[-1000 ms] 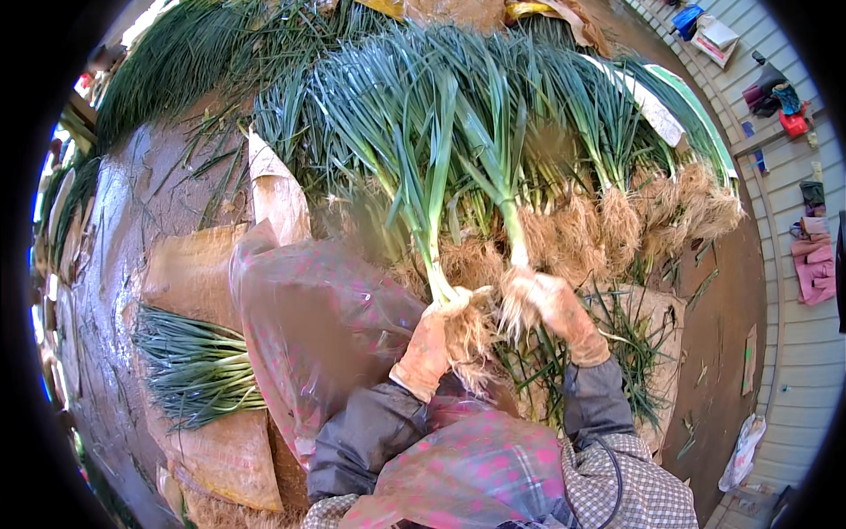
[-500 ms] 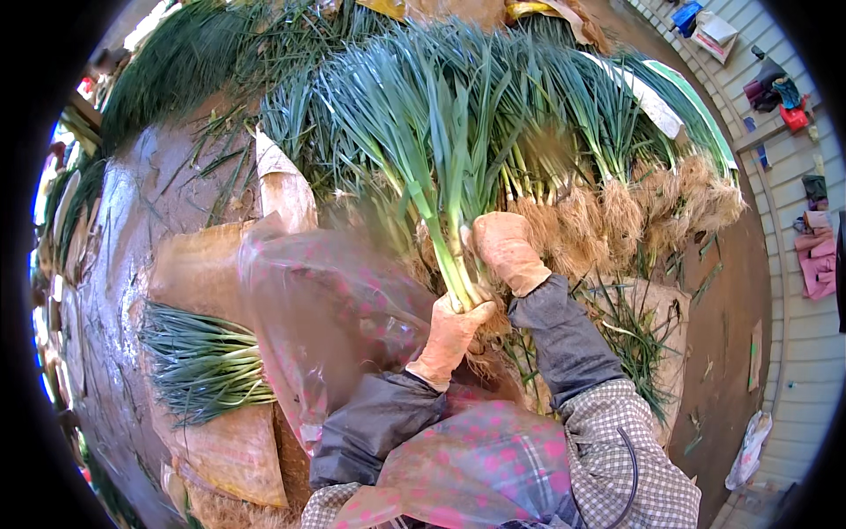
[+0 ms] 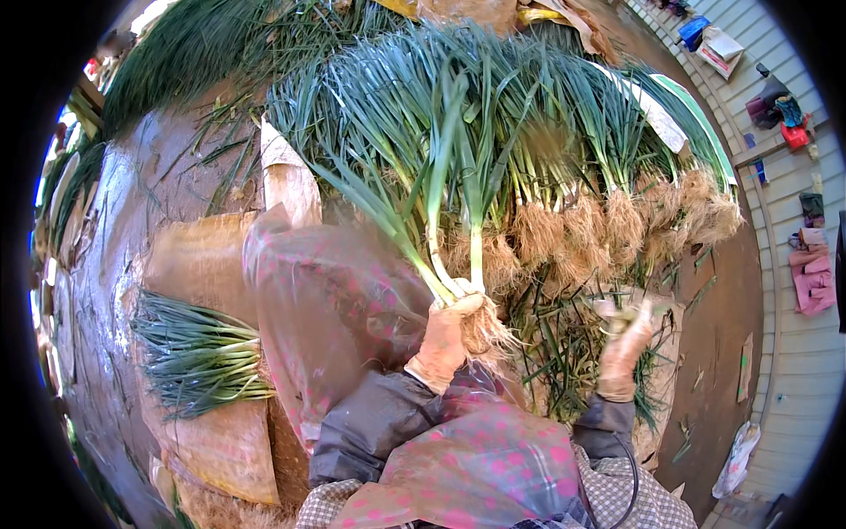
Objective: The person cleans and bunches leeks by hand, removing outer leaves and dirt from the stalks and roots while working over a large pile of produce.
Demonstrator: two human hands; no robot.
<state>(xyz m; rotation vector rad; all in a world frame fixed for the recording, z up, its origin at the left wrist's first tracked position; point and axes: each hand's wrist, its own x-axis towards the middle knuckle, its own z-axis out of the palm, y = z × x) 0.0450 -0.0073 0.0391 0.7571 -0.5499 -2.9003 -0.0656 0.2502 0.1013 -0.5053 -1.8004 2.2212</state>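
My left hand (image 3: 443, 339), in a dirty pale orange glove, is closed around the lower stems of a few green onions (image 3: 434, 238). Their pale roots (image 3: 485, 328) hang out to the right of the fist, and the leaves point away from me. My right hand (image 3: 624, 357), gloved alike, is off to the right over a heap of loose green leaf scraps (image 3: 564, 353). Motion smears its fingers; pale bits show beside them, and whether it grips these is unclear.
A long row of green onions with brown roots (image 3: 538, 234) lies ahead. To my left, a trimmed bunch (image 3: 198, 357) rests on tan sacking (image 3: 220, 450). A plastic sheet with pink dots (image 3: 330, 291) covers my lap. A ribbed wall (image 3: 797, 370) stands at right.
My right hand has left the held stems and swung right and nearer, over the leaf scraps. My left hand keeps its grip; the onions in it have spread apart, showing more root.
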